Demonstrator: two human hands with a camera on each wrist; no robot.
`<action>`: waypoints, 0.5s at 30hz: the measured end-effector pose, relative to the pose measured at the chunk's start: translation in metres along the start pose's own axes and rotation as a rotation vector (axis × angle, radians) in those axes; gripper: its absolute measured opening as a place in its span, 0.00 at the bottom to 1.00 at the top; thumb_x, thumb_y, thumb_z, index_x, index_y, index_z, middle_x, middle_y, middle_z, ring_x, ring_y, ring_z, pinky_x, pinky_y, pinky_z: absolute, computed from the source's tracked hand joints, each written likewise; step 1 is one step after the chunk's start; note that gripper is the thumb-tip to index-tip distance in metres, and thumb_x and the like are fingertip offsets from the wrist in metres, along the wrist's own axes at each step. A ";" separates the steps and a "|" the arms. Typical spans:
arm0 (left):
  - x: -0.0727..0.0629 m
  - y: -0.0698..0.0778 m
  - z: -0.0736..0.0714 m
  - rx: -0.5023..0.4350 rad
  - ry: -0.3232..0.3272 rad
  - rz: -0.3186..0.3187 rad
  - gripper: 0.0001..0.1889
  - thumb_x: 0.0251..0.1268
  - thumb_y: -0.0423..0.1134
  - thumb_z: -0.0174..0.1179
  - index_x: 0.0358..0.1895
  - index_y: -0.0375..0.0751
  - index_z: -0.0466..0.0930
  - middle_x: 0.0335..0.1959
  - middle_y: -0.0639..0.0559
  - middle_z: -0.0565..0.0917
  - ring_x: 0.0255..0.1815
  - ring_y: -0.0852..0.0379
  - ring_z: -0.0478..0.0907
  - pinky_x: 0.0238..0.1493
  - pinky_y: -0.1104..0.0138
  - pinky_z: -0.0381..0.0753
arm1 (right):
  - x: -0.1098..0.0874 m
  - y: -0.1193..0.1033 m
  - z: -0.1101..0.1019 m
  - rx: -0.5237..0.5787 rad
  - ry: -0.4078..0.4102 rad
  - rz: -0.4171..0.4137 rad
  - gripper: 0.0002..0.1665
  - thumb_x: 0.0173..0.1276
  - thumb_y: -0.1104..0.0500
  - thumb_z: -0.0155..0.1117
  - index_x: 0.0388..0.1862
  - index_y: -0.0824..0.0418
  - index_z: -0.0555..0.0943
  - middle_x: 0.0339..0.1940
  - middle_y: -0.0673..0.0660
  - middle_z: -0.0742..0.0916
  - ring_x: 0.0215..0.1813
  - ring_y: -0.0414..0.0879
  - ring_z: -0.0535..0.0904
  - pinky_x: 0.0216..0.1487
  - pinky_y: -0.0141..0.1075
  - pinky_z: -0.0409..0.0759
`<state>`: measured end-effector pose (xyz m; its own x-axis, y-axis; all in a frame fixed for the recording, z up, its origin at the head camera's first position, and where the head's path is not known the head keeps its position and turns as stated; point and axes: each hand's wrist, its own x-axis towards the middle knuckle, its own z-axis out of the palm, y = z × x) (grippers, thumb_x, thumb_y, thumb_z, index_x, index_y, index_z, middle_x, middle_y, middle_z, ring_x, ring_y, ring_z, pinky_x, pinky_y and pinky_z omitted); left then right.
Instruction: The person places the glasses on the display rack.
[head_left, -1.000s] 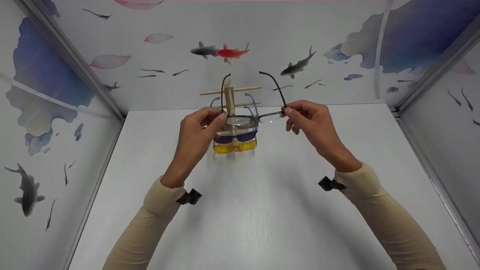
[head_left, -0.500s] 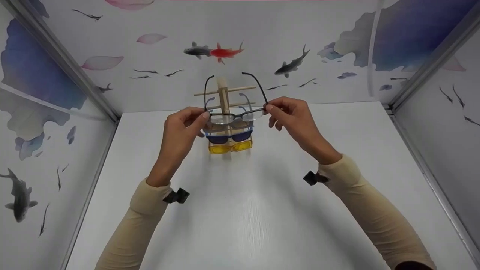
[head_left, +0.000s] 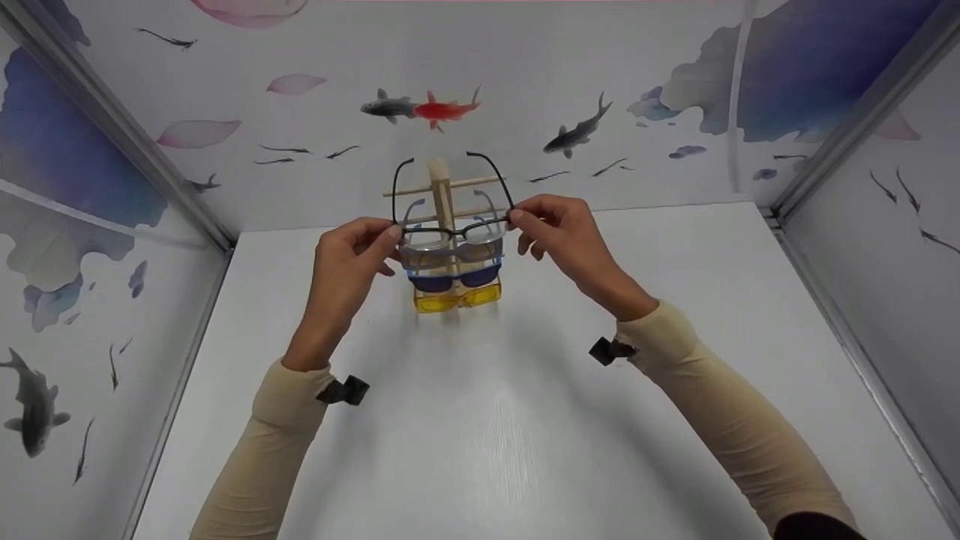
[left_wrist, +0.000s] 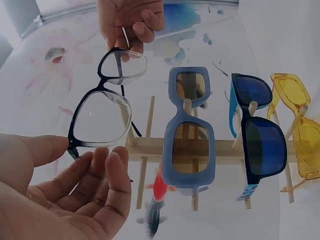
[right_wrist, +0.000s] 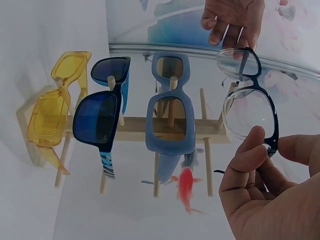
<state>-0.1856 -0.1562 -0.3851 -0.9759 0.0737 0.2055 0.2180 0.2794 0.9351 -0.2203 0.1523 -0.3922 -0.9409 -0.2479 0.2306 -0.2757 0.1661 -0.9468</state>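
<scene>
Clear-lensed eyeglasses with a black upper rim [head_left: 456, 233] are held level before the upper part of a wooden display stand [head_left: 441, 193], temples unfolded toward the back wall. My left hand [head_left: 337, 281] pinches their left hinge corner between thumb and fingers. At the opposite corner, my right hand [head_left: 568, 244] pinches the frame the same way. In the left wrist view the eyeglasses [left_wrist: 102, 117] are beside the stand's uppermost peg [left_wrist: 150, 117]; whether they touch it, I cannot tell. Below on the stand sit grey-blue sunglasses [left_wrist: 189, 177], dark-blue sunglasses [left_wrist: 267, 150] and yellow glasses [left_wrist: 309, 142].
The stand rises from a white table [head_left: 480, 435] near the back wall [head_left: 495, 45], which carries painted fish and petals. Side walls with metal edge strips [head_left: 180, 375] close in the left and right. Pegs stick out on both sides of the post.
Both hands have carried the eyeglasses left and slightly down in the head view, bringing them in line with the stand's post. The whole scene has shifted slightly left too. Both grips are unchanged.
</scene>
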 end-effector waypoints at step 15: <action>0.015 -0.012 -0.004 -0.023 -0.001 -0.040 0.16 0.87 0.42 0.61 0.60 0.32 0.87 0.50 0.39 0.88 0.48 0.45 0.89 0.45 0.66 0.90 | 0.015 0.007 0.006 -0.003 -0.013 0.038 0.15 0.86 0.57 0.64 0.57 0.67 0.88 0.50 0.64 0.91 0.37 0.50 0.86 0.37 0.35 0.83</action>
<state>-0.2029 -0.1623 -0.3917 -0.9837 0.0643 0.1678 0.1789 0.2601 0.9489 -0.2354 0.1441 -0.3963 -0.9481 -0.2541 0.1910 -0.2400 0.1783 -0.9543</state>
